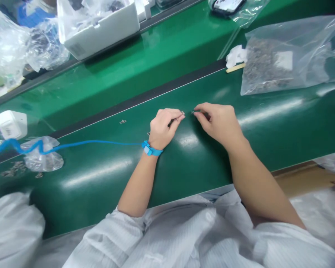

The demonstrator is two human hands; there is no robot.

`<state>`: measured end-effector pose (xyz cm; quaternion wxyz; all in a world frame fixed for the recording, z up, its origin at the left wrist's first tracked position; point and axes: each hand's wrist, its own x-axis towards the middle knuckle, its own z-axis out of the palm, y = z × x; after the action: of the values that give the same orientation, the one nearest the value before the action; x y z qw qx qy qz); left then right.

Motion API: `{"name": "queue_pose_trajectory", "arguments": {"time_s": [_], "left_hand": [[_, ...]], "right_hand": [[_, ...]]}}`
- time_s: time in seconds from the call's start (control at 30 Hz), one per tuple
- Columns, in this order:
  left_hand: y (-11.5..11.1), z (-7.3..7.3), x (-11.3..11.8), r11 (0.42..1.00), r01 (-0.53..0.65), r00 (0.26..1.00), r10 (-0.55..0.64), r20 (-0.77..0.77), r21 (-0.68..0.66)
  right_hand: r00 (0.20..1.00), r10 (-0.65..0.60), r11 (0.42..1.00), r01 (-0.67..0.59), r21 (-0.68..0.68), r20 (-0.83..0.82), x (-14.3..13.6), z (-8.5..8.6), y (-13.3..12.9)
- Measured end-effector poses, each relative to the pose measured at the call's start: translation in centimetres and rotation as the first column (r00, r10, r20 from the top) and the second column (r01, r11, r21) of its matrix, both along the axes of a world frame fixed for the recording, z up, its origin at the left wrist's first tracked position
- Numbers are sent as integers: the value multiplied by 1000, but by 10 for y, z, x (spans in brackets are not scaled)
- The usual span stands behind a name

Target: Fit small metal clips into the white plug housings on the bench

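Note:
Over the green work surface (184,171), my left hand (164,126) pinches a tiny metal part (183,112) between thumb and forefinger. It wears a blue wrist strap (150,149). Close by on the right, my right hand (219,121) pinches another tiny metal part (193,111) at its fingertips. A narrow gap separates the two parts, and both are too small to make out their kind. A small cluster of similar metal parts (123,121) lies left of my left hand. Another bit of metal (148,133) shows just behind that wrist.
A clear bag of small metal parts (264,67) lies at the right, beside a yellowish stick (235,67) and white paper (236,56). A blue coiled cord (72,144) runs left past a plastic bag (44,154) and loose parts (13,169). A white box (100,35) stands behind.

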<state>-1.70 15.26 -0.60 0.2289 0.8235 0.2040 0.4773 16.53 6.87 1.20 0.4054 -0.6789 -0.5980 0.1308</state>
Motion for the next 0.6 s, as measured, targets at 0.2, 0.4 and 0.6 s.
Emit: {"name": "queue_pose_trajectory", "arguments": {"time_s": [0.2, 0.4, 0.6], "left_hand": [[-5, 1, 1, 929, 115, 993, -101, 59, -353], [-7, 3, 4, 798, 242, 970, -191, 149, -553], [4, 4, 0, 851, 27, 997, 12, 72, -524]], "right_hand": [[971, 195, 964, -216, 156, 140, -8, 4, -1], [972, 206, 949, -227, 217, 113, -12, 0, 1], [989, 144, 976, -147, 162, 31, -9, 10, -1]]}}
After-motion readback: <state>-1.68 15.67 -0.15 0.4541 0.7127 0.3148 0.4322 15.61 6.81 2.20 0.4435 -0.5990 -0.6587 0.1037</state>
